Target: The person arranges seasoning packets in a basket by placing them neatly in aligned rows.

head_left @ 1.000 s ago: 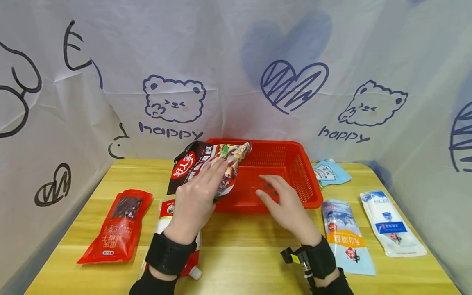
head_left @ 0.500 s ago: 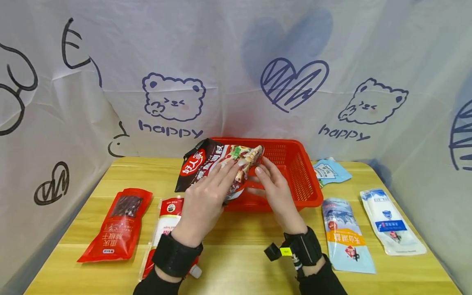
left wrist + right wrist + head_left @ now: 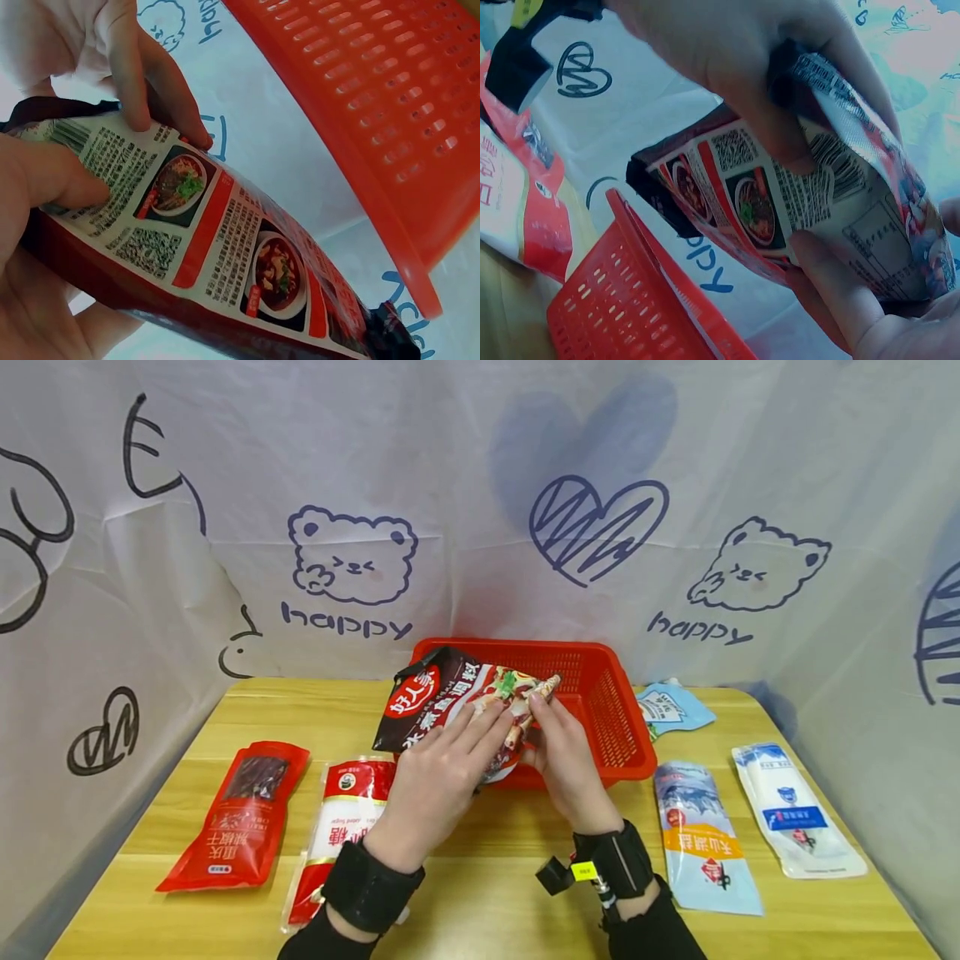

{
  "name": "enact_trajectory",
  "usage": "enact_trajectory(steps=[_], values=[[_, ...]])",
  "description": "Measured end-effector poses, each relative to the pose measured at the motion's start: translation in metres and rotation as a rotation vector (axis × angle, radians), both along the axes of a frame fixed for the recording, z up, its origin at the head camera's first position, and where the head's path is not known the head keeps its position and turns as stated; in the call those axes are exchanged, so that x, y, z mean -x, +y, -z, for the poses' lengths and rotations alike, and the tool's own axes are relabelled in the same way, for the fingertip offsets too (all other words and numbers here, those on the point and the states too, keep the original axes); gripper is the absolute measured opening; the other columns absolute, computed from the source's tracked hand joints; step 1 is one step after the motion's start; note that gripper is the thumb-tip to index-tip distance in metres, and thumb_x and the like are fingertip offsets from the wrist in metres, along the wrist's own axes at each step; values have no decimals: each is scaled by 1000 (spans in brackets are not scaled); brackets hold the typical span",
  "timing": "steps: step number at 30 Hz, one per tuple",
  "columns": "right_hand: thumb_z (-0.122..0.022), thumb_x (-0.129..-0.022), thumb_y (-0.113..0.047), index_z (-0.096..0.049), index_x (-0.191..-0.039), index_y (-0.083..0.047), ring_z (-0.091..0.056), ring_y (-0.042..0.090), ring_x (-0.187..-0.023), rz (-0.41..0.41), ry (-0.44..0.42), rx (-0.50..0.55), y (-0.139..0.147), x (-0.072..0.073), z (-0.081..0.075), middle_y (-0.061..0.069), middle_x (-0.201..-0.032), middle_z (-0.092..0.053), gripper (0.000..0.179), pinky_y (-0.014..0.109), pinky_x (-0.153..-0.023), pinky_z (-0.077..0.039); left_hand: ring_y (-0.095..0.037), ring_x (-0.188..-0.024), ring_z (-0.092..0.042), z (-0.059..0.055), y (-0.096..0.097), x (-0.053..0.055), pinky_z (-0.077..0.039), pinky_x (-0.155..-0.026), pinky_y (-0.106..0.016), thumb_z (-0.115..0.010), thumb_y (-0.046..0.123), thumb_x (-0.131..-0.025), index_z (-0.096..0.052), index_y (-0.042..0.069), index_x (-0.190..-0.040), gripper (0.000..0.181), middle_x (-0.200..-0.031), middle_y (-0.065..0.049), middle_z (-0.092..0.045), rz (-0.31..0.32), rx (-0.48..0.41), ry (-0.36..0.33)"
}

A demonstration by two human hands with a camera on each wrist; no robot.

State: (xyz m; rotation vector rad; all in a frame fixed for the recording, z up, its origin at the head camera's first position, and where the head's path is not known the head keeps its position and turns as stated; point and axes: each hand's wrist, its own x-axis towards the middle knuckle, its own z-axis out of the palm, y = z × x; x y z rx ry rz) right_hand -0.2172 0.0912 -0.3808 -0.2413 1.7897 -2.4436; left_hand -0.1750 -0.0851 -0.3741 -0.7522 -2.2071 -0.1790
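Observation:
Both hands hold a dark seasoning packet (image 3: 427, 697) tilted over the front left of a red basket (image 3: 626, 722). My left hand (image 3: 442, 777) lies across its front with the fingers extended; in the left wrist view the left thumb (image 3: 60, 176) presses its printed back. At the packet's right end, my right hand (image 3: 566, 768) pinches the corner, its thumb in front. Fingers of that hand (image 3: 840, 289) show against the back in the right wrist view. Pictures of food bowls and a barcode cover this back face.
A red-and-white sugar bag (image 3: 341, 818) lies partly under the left forearm. Farther left is a red dried-chili pouch (image 3: 243, 814). At right lie a blue-and-orange salt bag (image 3: 705, 839), a white bag (image 3: 798, 814) and a light-blue pouch (image 3: 678, 710).
The packet and left hand have moved right. My right hand, earlier apart from the packet, now pinches its right end. More of the sugar bag shows.

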Motion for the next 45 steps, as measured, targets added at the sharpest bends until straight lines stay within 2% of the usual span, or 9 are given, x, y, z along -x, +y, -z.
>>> enact_trajectory(steps=[8, 17, 24, 28, 32, 35, 38, 41, 45], values=[[-47, -111, -23, -52, -140, 4, -70, 12, -91, 60, -27, 77, -2, -1, -1, 6, -114, -67, 40, 26, -70, -60, -30, -124, -67, 0, -2, 0, -61, -86, -44, -82, 9, -89, -62, 15, -145, 60, -143, -4, -64, 14, 23, -66], [-44, -111, -23, -47, -147, 0, -71, 18, -106, 107, 1, 132, -1, -4, -4, 19, -136, -59, 43, 32, -83, -62, -27, -140, -53, -2, -8, 4, -46, -111, -54, -84, 0, -78, -53, 10, -151, 80, -154, -9, -52, 65, -116, -174], [-46, -111, -26, -45, -150, -4, -66, 20, -114, 172, 49, 187, 1, -8, -9, 16, -141, -56, 44, 33, -92, -60, -35, -151, -36, -5, -20, 8, -30, -119, -63, -81, -4, -71, -39, 6, -157, 97, -165, -16, -35, 16, -212, -211], [-47, -111, -27, -46, -149, -4, -63, 20, -116, 226, 71, 226, 4, -8, -10, 13, -140, -57, 44, 32, -94, -58, -38, -148, -37, -5, -23, 9, -34, -118, -61, -83, 4, -77, -31, 0, -159, 97, -167, -21, -27, -59, -345, -270], [-47, -111, -27, -46, -149, -3, -64, 18, -115, 257, 101, 246, 7, -7, -11, 13, -139, -57, 45, 29, -93, -58, -41, -120, -58, -4, -21, 7, -58, -91, -54, -84, 15, -81, -28, -3, -157, 96, -160, -22, -28, -173, -545, -369], [-46, -111, -27, -45, -150, -3, -64, 18, -113, 262, 116, 250, 7, -7, -12, 12, -139, -58, 45, 28, -90, -58, -41, -108, -58, -4, -19, 6, -60, -76, -52, -86, 22, -82, -28, -4, -152, 94, -149, -22, -29, -238, -666, -438], [-44, -112, -26, -44, -150, -3, -63, 18, -114, 259, 128, 256, 6, -7, -12, 12, -138, -58, 45, 27, -89, -58, -38, -109, -56, -4, -19, 6, -57, -76, -49, -84, 25, -85, -31, -4, -147, 86, -138, -23, -35, -264, -719, -522], [-44, -111, -25, -44, -151, -4, -63, 18, -114, 260, 138, 262, 5, -8, -12, 12, -139, -57, 45, 27, -89, -58, -33, -105, -59, -5, -21, 6, -56, -75, -46, -75, 29, -91, -37, -3, -142, 71, -129, -20, -48, -243, -720, -665], [-44, -111, -26, -43, -151, -5, -63, 18, -114, 253, 133, 241, 3, -10, -10, 13, -141, -56, 45, 27, -88, -58, -28, -105, -65, -6, -23, 8, -57, -79, -42, -62, 29, -99, -44, 1, -139, 52, -126, -16, -62, -125, -753, -874]])
